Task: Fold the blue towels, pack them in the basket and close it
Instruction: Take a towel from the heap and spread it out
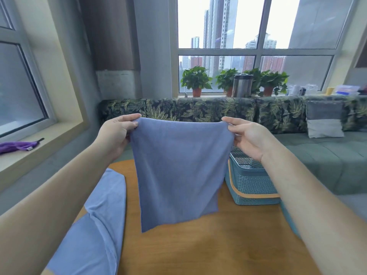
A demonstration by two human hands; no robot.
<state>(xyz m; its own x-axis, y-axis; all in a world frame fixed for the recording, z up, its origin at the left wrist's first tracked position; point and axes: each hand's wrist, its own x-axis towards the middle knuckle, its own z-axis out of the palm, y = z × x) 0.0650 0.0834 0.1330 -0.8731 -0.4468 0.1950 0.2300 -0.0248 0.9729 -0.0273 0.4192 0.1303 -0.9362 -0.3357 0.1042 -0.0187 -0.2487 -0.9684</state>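
A blue towel (pixel 178 167) hangs in the air above the wooden table (pixel 208 249), stretched between both hands. My left hand (pixel 117 133) pinches its top left corner and my right hand (pixel 248 135) pinches its top right corner. More blue towel cloth (pixel 93 225) lies spread on the table's left side, partly under my left forearm. A teal mesh basket (pixel 250 185) with an orange band stands open on the table's right side, behind my right forearm. What is inside it is hidden.
A green sofa with a leaf-print back (pixel 198 110) and a grey cushion (pixel 324 120) runs behind the table. Potted plants (pixel 195 80) and a metal flask (pixel 242 85) stand on the windowsill. A purple cloth (pixel 17 146) lies on the left sill.
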